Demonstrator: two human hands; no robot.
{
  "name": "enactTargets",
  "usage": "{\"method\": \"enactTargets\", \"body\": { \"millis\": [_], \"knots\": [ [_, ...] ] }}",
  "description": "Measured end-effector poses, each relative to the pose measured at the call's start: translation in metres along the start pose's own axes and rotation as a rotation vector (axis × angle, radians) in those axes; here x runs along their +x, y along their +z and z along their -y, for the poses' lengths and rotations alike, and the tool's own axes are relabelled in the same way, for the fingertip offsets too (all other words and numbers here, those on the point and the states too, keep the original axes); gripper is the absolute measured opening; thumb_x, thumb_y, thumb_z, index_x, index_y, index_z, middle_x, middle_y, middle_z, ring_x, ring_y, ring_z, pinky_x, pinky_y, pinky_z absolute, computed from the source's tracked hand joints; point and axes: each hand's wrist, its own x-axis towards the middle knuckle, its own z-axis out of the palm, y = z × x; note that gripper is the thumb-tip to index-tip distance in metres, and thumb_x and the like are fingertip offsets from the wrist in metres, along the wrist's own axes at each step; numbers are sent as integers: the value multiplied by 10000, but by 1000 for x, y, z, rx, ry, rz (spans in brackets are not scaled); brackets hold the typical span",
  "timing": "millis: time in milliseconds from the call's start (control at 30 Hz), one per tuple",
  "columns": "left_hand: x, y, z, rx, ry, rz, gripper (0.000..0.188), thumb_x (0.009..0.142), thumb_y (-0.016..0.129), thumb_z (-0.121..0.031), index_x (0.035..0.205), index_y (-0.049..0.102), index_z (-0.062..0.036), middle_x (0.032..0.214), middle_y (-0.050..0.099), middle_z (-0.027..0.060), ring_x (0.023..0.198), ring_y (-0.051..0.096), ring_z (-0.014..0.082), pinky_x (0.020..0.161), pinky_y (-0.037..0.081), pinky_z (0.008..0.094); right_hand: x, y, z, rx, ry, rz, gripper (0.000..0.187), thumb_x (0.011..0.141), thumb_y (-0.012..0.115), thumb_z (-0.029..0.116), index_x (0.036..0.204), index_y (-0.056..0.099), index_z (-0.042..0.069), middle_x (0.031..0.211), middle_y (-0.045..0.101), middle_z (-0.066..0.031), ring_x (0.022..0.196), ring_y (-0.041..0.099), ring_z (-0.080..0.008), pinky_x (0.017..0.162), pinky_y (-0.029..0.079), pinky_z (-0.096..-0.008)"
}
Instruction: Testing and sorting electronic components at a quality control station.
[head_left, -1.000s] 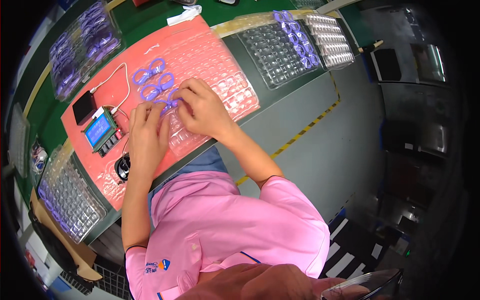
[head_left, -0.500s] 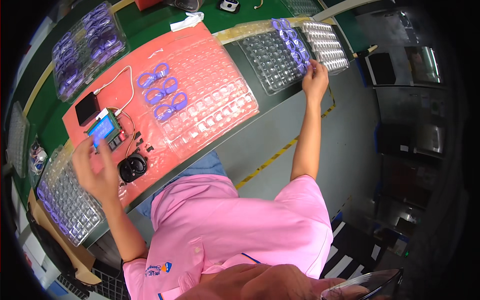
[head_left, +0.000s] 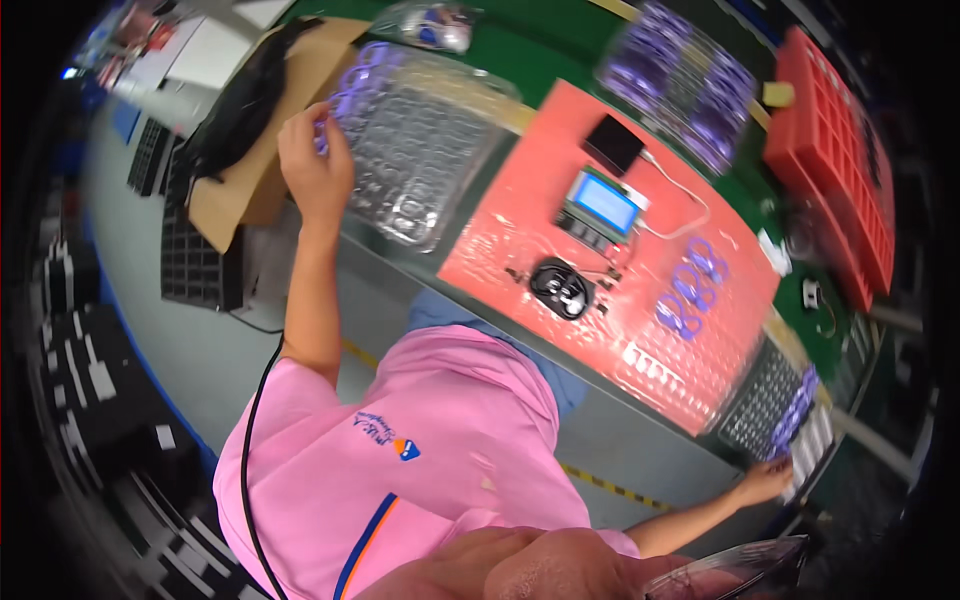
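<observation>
My left hand (head_left: 318, 165) is over the left edge of a clear blister tray (head_left: 412, 150). Its fingers are closed around one end of a row of purple figure-eight loops (head_left: 362, 78). Far to the right, my right hand (head_left: 765, 480) reaches the near end of another purple row (head_left: 797, 412) on a second clear tray (head_left: 758, 405). Its fingertips are pressed together, and what is between them is too small and blurred to make out. Between the hands, several purple loops (head_left: 690, 285) lie on a pink mat (head_left: 520, 210), partly over clear trays.
On the mat are a small device with a blue screen (head_left: 605, 203), a black box (head_left: 613, 145), a white cable (head_left: 690, 215) and a round black case (head_left: 560, 288). Behind stand a tray of purple loops (head_left: 680, 85) and red bins (head_left: 830, 160). An open cardboard box (head_left: 235, 195) is at left.
The view has swung to the left. My left hand has moved from beside the screen device to the left tray's purple loops. My right hand stays by the right tray's purple row.
</observation>
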Motion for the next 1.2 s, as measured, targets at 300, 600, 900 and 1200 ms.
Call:
{"method": "enactTargets", "body": {
  "millis": [300, 600, 900, 1200],
  "knots": [
    [11, -8, 80, 145, -44, 189, 178, 977, 701, 9, 1136, 765, -38, 1019, 747, 131, 918, 722, 287, 819, 571, 390, 32, -86, 210, 486, -104, -148, 278, 1117, 694, 165, 1270, 725, -64, 1058, 783, -159, 880, 745, -208, 772, 600, -335],
    [-2, -19, 83, -51, -202, 301, 173, 992, 706, 5, 1149, 765, -37, 985, 730, 135, 849, 716, 269, 796, 569, 371, 5, -96, 296, 819, -159, 46, 266, 1135, 647, 117, 1297, 703, -88, 1141, 777, -149, 993, 730, -185, 874, 589, -317],
    [6, -28, 34, -211, -83, 151, 140, 1012, 691, 22, 1133, 757, -3, 1075, 713, 147, 942, 696, 287, 830, 560, 378, -31, -119, 415, 932, -347, 311, 219, 1059, 719, 63, 1259, 743, -23, 1079, 781, -109, 924, 737, -169, 855, 597, -324],
    [-51, -21, -110, -719, 78, 464, 189, 981, 695, 86, 1137, 763, 5, 1098, 696, 149, 939, 686, 269, 803, 554, 374, -69, -132, 482, 1084, -306, 756, 194, 1039, 735, 68, 1221, 752, 1, 813, 739, -101, 690, 673, -142, 638, 531, -297]
  ]
}}
